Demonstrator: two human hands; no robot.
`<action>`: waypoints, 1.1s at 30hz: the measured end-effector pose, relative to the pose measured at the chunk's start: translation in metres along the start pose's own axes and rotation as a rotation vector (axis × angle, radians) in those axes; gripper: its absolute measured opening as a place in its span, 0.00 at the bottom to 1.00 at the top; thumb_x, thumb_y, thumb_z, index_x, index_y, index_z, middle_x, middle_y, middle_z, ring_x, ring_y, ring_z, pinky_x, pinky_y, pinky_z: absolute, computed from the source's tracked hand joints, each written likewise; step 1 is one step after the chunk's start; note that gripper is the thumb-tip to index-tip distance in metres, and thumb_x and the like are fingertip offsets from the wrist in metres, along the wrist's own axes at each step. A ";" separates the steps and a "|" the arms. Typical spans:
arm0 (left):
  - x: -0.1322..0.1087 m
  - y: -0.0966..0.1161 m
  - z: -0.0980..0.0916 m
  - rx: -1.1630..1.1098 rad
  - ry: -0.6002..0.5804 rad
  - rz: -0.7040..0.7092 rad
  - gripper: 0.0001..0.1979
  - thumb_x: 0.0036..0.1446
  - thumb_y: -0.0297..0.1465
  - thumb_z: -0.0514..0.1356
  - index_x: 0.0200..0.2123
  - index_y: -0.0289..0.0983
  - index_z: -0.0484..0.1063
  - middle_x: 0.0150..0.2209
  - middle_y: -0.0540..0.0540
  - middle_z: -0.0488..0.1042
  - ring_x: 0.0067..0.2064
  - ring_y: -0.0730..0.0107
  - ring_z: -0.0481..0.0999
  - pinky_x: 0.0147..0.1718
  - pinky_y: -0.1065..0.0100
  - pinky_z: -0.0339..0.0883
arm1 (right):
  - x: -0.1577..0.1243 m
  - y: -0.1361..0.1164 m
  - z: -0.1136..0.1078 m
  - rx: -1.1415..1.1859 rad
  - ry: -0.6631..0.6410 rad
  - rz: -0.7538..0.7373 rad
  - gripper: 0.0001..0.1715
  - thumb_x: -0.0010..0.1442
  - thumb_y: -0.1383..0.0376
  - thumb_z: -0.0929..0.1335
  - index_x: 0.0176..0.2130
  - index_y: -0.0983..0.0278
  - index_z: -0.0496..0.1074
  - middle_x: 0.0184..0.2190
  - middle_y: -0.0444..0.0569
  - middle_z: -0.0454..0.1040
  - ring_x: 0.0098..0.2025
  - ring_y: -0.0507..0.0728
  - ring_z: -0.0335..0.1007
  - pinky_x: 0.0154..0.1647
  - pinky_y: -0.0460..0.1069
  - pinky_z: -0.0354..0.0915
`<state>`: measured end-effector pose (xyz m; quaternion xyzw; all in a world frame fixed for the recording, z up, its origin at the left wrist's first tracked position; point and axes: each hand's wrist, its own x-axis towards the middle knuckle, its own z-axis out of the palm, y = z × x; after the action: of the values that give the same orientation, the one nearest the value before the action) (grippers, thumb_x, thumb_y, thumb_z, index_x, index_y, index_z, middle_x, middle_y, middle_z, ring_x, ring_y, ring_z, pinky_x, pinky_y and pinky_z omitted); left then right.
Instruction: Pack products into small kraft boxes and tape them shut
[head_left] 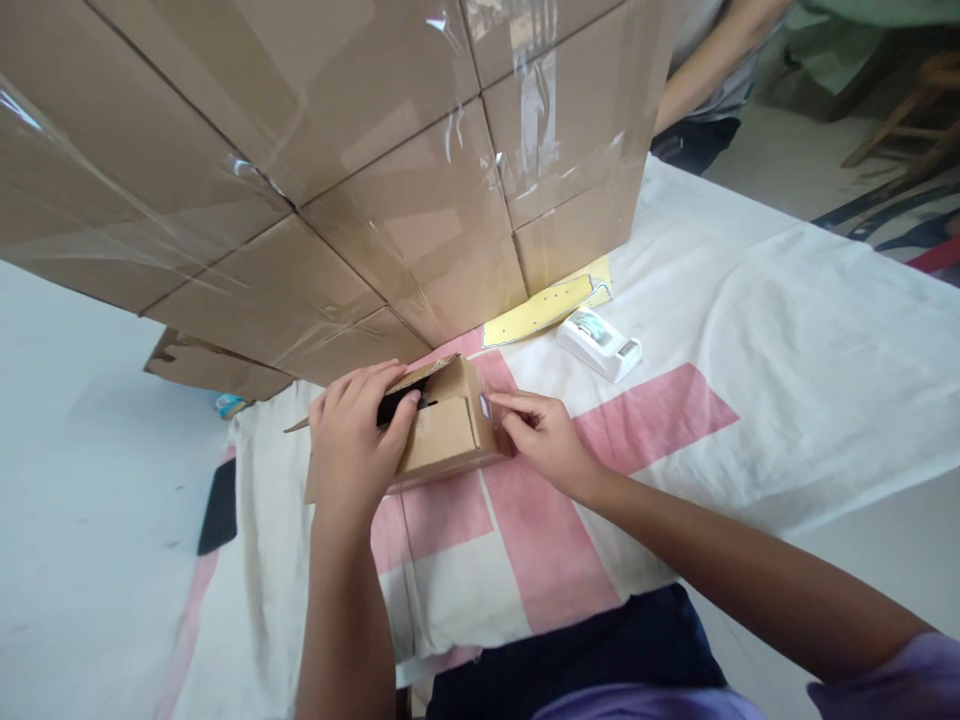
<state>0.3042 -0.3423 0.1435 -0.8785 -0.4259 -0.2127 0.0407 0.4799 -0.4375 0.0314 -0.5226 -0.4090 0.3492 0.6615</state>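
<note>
A small brown cardboard box (439, 435) lies on the cloth with its top partly open. Something black (401, 398) shows inside the opening. My left hand (358, 430) lies over the left part of the box, its fingers along the far side and its thumb at the black item, gripping the box. At the right end of the box, my right hand (544, 435) has its thumb and fingers closed in a pinch. A small white label (484, 405) is on that end, right beside the fingertips. Whatever the pinch holds is too small to make out.
A wall of stacked, taped cartons (405, 190) stands right behind the box. A white device (598, 343) with a small display rests to the right, beside a yellow printed piece (547, 308). Beyond the cartons, another person's arm (720, 60) shows. A pink-and-white cloth (442, 570) covers the surface.
</note>
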 end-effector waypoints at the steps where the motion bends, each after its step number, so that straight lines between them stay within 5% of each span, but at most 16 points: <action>1: 0.000 0.000 0.000 0.002 -0.002 -0.002 0.13 0.67 0.40 0.56 0.51 0.45 0.74 0.55 0.48 0.78 0.58 0.52 0.73 0.56 0.51 0.57 | 0.000 0.000 0.000 0.007 -0.003 -0.020 0.22 0.60 0.71 0.65 0.48 0.59 0.83 0.36 0.47 0.81 0.37 0.55 0.75 0.37 0.51 0.72; 13: 0.000 -0.001 0.001 -0.005 -0.007 -0.016 0.14 0.67 0.40 0.56 0.51 0.46 0.74 0.55 0.48 0.78 0.58 0.51 0.73 0.56 0.50 0.58 | -0.006 -0.007 0.001 0.021 0.038 -0.129 0.18 0.58 0.72 0.64 0.36 0.61 0.84 0.23 0.44 0.72 0.26 0.52 0.68 0.26 0.48 0.64; 23: 0.000 0.002 0.000 -0.025 -0.001 -0.019 0.13 0.67 0.39 0.55 0.51 0.46 0.74 0.55 0.47 0.78 0.58 0.50 0.72 0.56 0.48 0.58 | -0.003 -0.009 0.000 -0.009 0.045 -0.144 0.18 0.57 0.74 0.64 0.34 0.61 0.82 0.25 0.44 0.74 0.27 0.52 0.70 0.28 0.48 0.64; 27: -0.005 0.005 -0.002 -0.076 0.143 -0.096 0.13 0.66 0.38 0.56 0.50 0.42 0.71 0.56 0.40 0.74 0.60 0.48 0.69 0.58 0.45 0.57 | 0.001 -0.012 -0.003 -0.007 0.047 -0.196 0.15 0.59 0.72 0.65 0.37 0.61 0.81 0.29 0.46 0.72 0.30 0.52 0.69 0.30 0.48 0.64; 30: -0.011 0.006 -0.002 -0.003 0.321 -0.200 0.08 0.63 0.40 0.60 0.37 0.41 0.70 0.45 0.38 0.73 0.54 0.45 0.70 0.55 0.42 0.58 | 0.004 -0.014 -0.006 -0.030 0.035 -0.209 0.15 0.60 0.72 0.65 0.40 0.61 0.80 0.32 0.46 0.71 0.33 0.52 0.69 0.32 0.48 0.65; 33: -0.014 0.005 0.000 0.061 0.330 -0.138 0.11 0.64 0.39 0.59 0.29 0.43 0.66 0.32 0.45 0.73 0.41 0.54 0.74 0.47 0.50 0.61 | 0.004 -0.014 -0.006 -0.031 0.023 -0.211 0.15 0.60 0.72 0.65 0.40 0.61 0.79 0.33 0.46 0.70 0.33 0.53 0.68 0.33 0.49 0.66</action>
<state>0.3000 -0.3557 0.1381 -0.7989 -0.4789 -0.3429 0.1221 0.4880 -0.4391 0.0453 -0.4906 -0.4596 0.2655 0.6911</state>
